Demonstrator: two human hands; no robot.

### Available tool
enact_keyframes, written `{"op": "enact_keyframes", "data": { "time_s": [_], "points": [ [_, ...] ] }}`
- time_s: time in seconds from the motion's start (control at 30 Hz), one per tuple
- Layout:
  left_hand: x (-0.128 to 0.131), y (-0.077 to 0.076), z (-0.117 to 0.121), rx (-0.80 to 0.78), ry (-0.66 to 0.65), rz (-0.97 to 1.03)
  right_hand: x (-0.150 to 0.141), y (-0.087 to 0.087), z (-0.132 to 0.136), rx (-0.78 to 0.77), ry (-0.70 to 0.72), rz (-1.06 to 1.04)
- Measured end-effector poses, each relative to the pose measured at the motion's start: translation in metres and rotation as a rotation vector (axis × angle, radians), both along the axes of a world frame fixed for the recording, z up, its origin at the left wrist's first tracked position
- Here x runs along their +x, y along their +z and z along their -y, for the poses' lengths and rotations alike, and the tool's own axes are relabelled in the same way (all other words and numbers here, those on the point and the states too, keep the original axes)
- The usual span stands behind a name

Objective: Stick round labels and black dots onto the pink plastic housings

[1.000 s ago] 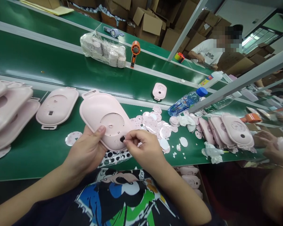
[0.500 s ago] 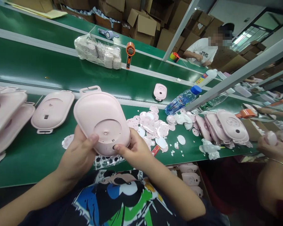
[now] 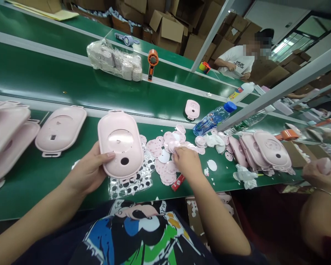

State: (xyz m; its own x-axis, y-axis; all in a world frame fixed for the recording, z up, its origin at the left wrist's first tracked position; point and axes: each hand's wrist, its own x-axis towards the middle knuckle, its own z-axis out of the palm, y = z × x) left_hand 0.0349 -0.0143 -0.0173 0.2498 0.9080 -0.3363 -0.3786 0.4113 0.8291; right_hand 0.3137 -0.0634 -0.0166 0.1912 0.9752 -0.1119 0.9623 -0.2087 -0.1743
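A pale pink plastic lid (image 3: 121, 147), rounded oblong with a shallow round recess and a black round spot below it, is in my left hand (image 3: 92, 165). The thumb lies on its face and the fingers are behind. My right hand (image 3: 188, 162) is at a heap of round pink discs (image 3: 168, 167), some showing white sides. Its fingertips close on a disc at the top of the heap, partly hidden by the fingers. Under the held lid lies a clear sheet of black dots (image 3: 131, 187).
More pink lids lie at left (image 3: 9, 140), with a single lid (image 3: 61, 129) beside them. A lid stack (image 3: 270, 149), a blue-capped bottle (image 3: 213, 117) and crumpled tissue (image 3: 246, 176) are at right. A small red packet (image 3: 178, 182) touches the heap. A co-worker's hand (image 3: 321, 173) is far right.
My right hand has left the lid and moved right to the disc heap. My left hand alone holds the lid, now tilted differently, with the black spot uncovered. The dot sheet shows more.
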Motion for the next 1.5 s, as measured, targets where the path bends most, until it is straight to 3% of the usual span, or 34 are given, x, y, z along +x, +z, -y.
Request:
{"op": "enact_keyframes", "data": {
  "time_s": [0.23, 0.43, 0.47, 0.53, 0.57, 0.63, 0.7, 0.73, 0.8, 0.97, 1.1, 1.17, 1.27, 1.33, 1.43, 1.5],
  "points": [
    [0.003, 0.002, 0.012, -0.088, -0.064, -0.100, 0.001, 0.003, 0.001, 0.056, -0.087, 0.041],
    [0.000, 0.005, 0.015, -0.078, -0.111, -0.133, 0.022, 0.008, 0.000, 0.168, -0.102, -0.132],
    [0.000, 0.004, 0.015, -0.083, -0.115, -0.132, 0.020, 0.012, 0.001, 0.247, -0.115, -0.149],
    [0.001, 0.003, 0.017, -0.088, -0.134, -0.119, 0.008, 0.024, 0.006, 0.550, -0.092, -0.208],
    [0.002, 0.002, 0.018, -0.079, -0.151, -0.108, -0.001, 0.030, 0.009, 0.716, -0.003, -0.248],
    [0.006, 0.002, 0.020, -0.033, -0.196, -0.086, -0.024, 0.041, 0.015, 0.935, 0.343, -0.276],
    [0.009, 0.002, 0.023, 0.028, -0.246, -0.076, -0.044, 0.047, 0.019, 0.913, 0.705, -0.168],
    [0.010, 0.003, 0.024, 0.054, -0.270, -0.077, -0.052, 0.048, 0.020, 0.858, 0.816, -0.100],
    [0.009, 0.004, 0.026, 0.080, -0.309, -0.067, -0.060, 0.048, 0.021, 0.764, 0.900, -0.037],
    [0.007, 0.007, 0.028, 0.048, -0.304, 0.018, -0.057, 0.047, 0.023, 0.569, 0.955, -0.036],
    [0.012, 0.009, 0.029, 0.031, -0.217, -0.057, -0.058, 0.049, 0.027, 0.519, 0.931, -0.057],
    [0.014, 0.008, 0.030, 0.061, -0.181, -0.081, -0.065, 0.044, 0.030, 0.549, 0.849, -0.155],
    [0.015, 0.006, 0.033, 0.112, -0.148, -0.105, -0.079, 0.028, 0.034, 0.616, 0.479, -0.502],
    [0.015, 0.006, 0.035, 0.133, -0.139, -0.141, -0.089, 0.016, 0.037, 0.507, 0.249, -0.780],
    [0.017, 0.008, 0.037, 0.096, -0.142, -0.131, -0.098, 0.008, 0.038, 0.286, 0.150, -1.088],
    [0.019, 0.011, 0.039, 0.047, -0.154, -0.074, -0.100, 0.007, 0.038, 0.260, 0.123, -1.195]
  ]
}}
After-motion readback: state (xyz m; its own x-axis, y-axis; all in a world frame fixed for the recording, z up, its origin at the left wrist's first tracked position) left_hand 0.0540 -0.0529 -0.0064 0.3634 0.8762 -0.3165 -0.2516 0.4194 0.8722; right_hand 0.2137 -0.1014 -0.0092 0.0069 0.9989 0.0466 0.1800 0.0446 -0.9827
